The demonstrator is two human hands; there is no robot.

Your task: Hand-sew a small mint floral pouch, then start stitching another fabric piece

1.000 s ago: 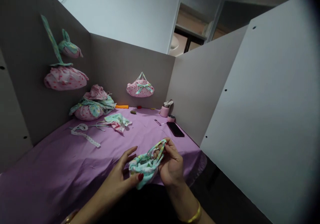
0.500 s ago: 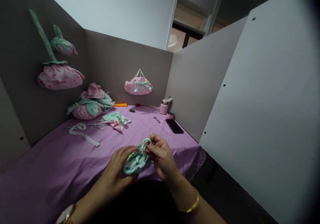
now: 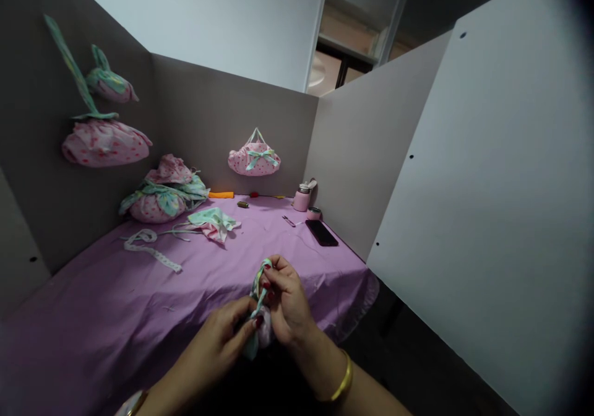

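Note:
A small piece of mint-green and pale pink printed fabric is held between both hands over the table's front edge. My left hand pinches its lower part between thumb and fingers. Higher up, my right hand grips a folded, looped edge of the same cloth with its fingertips. The rest of the cloth hangs below the fingers, partly hidden by my left hand. Whether a needle is in the fingers is too small to make out.
On the purple tablecloth lie a white tape, green and pink cloth pieces, thread snips, a phone and a thread spool. A pink bottle stands by the right partition. Stuffed fabric bags are piled back left.
My left hand has shifted from cupping the bunched cloth's side to pinching it close under my right hand. The cloth has turned, and its lower part hangs down.

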